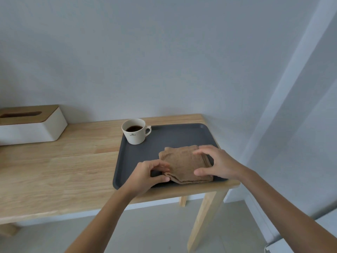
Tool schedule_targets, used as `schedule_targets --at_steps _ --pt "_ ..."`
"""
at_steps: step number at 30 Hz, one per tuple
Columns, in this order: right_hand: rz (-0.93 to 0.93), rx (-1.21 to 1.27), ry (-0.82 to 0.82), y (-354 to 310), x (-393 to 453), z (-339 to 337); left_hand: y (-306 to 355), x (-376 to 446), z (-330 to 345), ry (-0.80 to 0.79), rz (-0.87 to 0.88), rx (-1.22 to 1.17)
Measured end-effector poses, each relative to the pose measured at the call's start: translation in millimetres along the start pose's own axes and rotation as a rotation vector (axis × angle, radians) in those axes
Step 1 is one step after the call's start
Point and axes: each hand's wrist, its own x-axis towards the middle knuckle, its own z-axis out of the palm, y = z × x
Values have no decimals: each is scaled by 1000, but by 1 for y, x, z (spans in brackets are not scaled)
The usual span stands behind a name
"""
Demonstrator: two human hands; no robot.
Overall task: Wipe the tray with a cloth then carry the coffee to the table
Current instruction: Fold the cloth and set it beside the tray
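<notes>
Cloth (184, 165), brown and folded, lies on the dark tray (164, 137) between both hands. Left hand (145, 174) pinches its near-left corner between thumb and fingers; right hand (217, 163) arches over its right side, fingers spread and open, thumb touching the fabric. Wiping looks about to begin; next comes a firm grip and sweeping strokes. Beyond the left hand, the coffee cup (135, 131) stands in the tray's far corner, on the wooden table (63, 161).

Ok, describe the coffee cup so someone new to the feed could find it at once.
Start at the light wooden table against the wall and find the dark grey tray at its right end. The coffee cup stands in the tray's far left corner. It is white with a handle and dark coffee inside, unlike the brown cloth lying flat nearby.
</notes>
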Motion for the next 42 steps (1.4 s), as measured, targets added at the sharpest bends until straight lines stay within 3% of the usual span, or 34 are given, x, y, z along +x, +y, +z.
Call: schedule_targets --at_steps 4,8,15,28,31,33,36,38,40,42 --pt "-110 -214 -78 -25 15 25 -17 -9 -3 161 13 288" --pt "-68 -411 -175 -26 32 59 -43 -17 1 216 -236 668" --pt "-63 -491 -179 -9 41 61 -53 -13 7 161 -358 801" --pt "161 -632 14 23 43 42 -48 -10 4 97 -382 804" --pt "200 -692 187 24 38 36 -47 -10 2 74 -401 774" --pt "156 -545 328 26 24 30 -43 -10 1 75 -399 752" --pt "38 -244 362 26 -9 23 -24 -4 9 154 -268 667" --pt "22 -235 268 30 -24 21 -6 9 21 167 -116 584" --pt "54 -237 227 35 -27 22 10 29 38 64 -20 495" --pt "38 -247 300 36 -21 21 22 50 56 -27 -3 473"
